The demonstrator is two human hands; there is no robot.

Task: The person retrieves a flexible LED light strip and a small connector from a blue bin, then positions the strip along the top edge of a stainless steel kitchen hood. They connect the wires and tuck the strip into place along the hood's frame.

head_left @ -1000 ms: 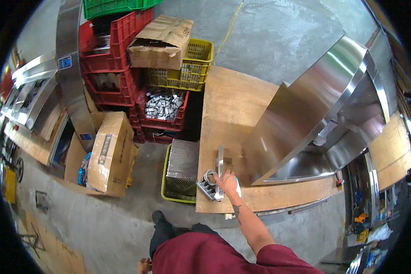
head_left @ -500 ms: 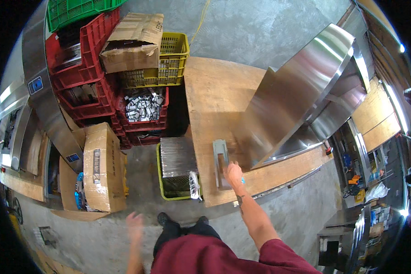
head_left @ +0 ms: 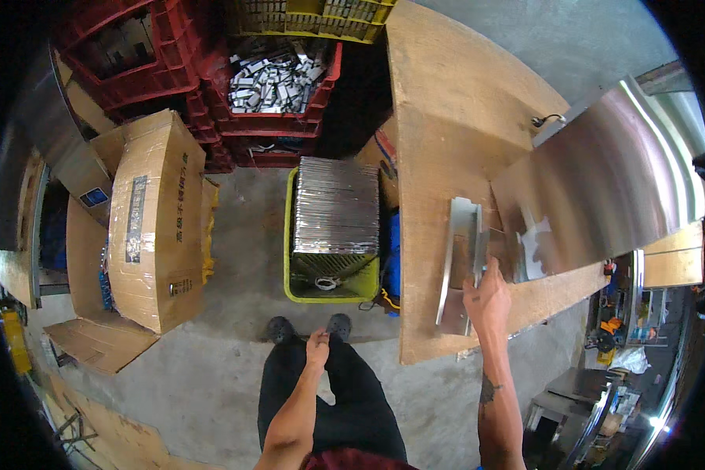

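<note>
Head view: right hand (head_left: pixel 487 299) now grips the steel bracket (head_left: pixel 460 262) on the wooden workbench (head_left: pixel 439 117); left hand (head_left: pixel 317 346) (empty, loosely open) has dropped beside it.

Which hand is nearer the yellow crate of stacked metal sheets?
Left. The left hand hangs empty just below the yellow crate, over the floor. The right hand is off to its right, on the metal bracket on the wooden bench.

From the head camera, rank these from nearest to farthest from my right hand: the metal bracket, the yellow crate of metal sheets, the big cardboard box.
1. Metal bracket: on the wooden bench, touching the right hand.
2. Yellow crate: on the floor, left of the bench.
3. Cardboard box: farther left on the floor.
</note>
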